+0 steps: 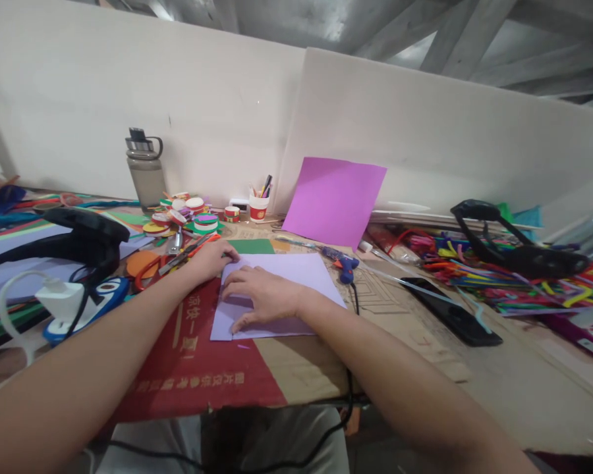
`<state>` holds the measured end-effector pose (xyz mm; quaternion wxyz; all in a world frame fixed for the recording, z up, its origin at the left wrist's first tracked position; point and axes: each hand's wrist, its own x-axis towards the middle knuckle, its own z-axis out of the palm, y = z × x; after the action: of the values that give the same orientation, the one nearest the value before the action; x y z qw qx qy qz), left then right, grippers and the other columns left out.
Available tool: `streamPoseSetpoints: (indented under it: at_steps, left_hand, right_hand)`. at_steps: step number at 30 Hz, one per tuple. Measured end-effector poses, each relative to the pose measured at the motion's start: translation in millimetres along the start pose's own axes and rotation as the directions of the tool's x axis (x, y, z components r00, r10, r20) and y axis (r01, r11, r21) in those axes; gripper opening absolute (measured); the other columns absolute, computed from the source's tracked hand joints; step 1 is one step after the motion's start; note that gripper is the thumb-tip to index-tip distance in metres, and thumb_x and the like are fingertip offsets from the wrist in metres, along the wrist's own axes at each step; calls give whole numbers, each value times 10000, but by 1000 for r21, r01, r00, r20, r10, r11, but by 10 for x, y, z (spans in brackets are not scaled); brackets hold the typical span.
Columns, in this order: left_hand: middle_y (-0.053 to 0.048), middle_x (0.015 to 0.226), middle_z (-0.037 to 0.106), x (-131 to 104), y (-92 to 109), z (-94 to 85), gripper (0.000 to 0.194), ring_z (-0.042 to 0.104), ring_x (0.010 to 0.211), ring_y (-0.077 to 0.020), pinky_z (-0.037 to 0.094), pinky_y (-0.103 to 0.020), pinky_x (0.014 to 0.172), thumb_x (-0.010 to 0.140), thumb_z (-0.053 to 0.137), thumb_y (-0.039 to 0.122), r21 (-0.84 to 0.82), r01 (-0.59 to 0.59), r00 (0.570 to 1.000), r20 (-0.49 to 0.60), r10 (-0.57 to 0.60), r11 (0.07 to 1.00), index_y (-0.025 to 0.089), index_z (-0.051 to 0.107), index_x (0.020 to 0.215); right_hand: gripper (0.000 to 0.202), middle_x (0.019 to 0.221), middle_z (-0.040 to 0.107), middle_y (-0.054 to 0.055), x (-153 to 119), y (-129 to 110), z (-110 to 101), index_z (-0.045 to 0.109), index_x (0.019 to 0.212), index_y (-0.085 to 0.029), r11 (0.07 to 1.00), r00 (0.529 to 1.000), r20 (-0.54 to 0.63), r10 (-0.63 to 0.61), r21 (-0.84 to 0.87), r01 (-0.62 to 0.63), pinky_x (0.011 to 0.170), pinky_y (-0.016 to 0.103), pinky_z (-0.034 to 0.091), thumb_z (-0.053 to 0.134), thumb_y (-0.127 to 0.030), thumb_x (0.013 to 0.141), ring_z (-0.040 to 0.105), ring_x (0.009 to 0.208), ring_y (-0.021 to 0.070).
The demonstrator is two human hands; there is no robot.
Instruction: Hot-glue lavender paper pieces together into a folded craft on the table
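Observation:
A sheet of lavender paper lies on a red and brown cardboard mat, with a narrow strip or fold line along its left side. My left hand is at the upper left corner of the sheet, its fingers close together and curled over the edge; the thumb is hidden. Spread fingers of my right hand lie on the paper near that left side, thumb toward the lower edge. Just below the sheet is a tiny purple scrap. A blue glue gun lies to the right of the paper.
A magenta sheet leans against the white board. Behind my hands are a bottle, paper rolls and a cup of pens. Left is a power strip; right are a phone, colourful pipe cleaners and a black headset-like device.

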<state>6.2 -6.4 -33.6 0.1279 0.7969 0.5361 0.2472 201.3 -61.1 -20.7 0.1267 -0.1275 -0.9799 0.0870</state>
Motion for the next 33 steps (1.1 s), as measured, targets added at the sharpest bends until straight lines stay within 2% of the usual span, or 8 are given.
streamPoseSetpoints:
  at_steps: [6, 11, 16, 18, 26, 30, 33]
  left_hand:
    - [-44, 903, 730, -23, 3, -97, 205, 624, 883, -189, 474, -263, 842, 743, 535, 224, 10, -51, 997, 66, 50, 999, 206, 736, 782]
    - [-42, 907, 724, -21, -46, -109, 209, 622, 875, -188, 467, -261, 834, 747, 538, 228, 27, -103, 991, 86, 100, 994, 213, 739, 805]
    - [-68, 916, 708, -6, -115, -71, 224, 623, 882, -210, 459, -297, 851, 760, 545, 250, 48, -197, 977, 88, 192, 979, 189, 741, 848]
    - [-68, 922, 701, -1, -127, -64, 229, 618, 891, -204, 452, -293, 859, 771, 538, 252, 60, -216, 972, 112, 208, 975, 187, 738, 862]
    - [-52, 939, 695, 2, -122, -86, 220, 607, 908, -187, 448, -267, 864, 773, 544, 253, 50, -198, 972, 141, 189, 979, 196, 736, 866]
    - [-59, 948, 695, 6, -137, -83, 233, 609, 916, -189, 451, -274, 872, 784, 533, 261, 64, -212, 969, 142, 201, 975, 184, 733, 879]
    - [-71, 946, 699, 10, -147, -77, 263, 616, 905, -187, 460, -278, 864, 804, 509, 278, 80, -251, 961, 144, 238, 965, 164, 729, 889]
  right_hand:
    - [407, 1138, 606, 69, 31, -12, 44, 660, 1054, -227, 1000, 1000, -3, -26, -10, 26, 923, 371, 380, 665, -528, 780, 504, 1058, 228]
    - [297, 1117, 615, 67, 35, -14, 76, 664, 1016, -218, 1000, 1000, -24, -11, -26, 11, 920, 371, 379, 622, -457, 844, 501, 1047, 217]
    - [534, 1207, 578, 72, 21, -71, 75, 620, 1171, -248, 999, 999, -16, 31, -21, -31, 954, 407, 363, 682, -563, 745, 460, 1124, 255]
    - [547, 1229, 572, 69, 25, -102, 81, 617, 1185, -260, 999, 999, -15, 50, -15, -50, 963, 421, 355, 686, -567, 737, 441, 1148, 264]
    - [353, 1155, 612, 61, 75, -128, 109, 666, 1068, -234, 1000, 1000, -14, -4, -25, 4, 951, 378, 360, 619, -493, 834, 475, 1090, 227]
    - [276, 1096, 637, 69, 92, -79, 187, 675, 1018, -209, 998, 997, -54, -57, -32, 55, 941, 362, 367, 569, -428, 888, 506, 1030, 204]
    - [207, 1038, 660, 73, 110, -45, 270, 680, 947, -198, 996, 991, -113, -70, 38, 74, 934, 349, 373, 569, -367, 901, 529, 999, 191]
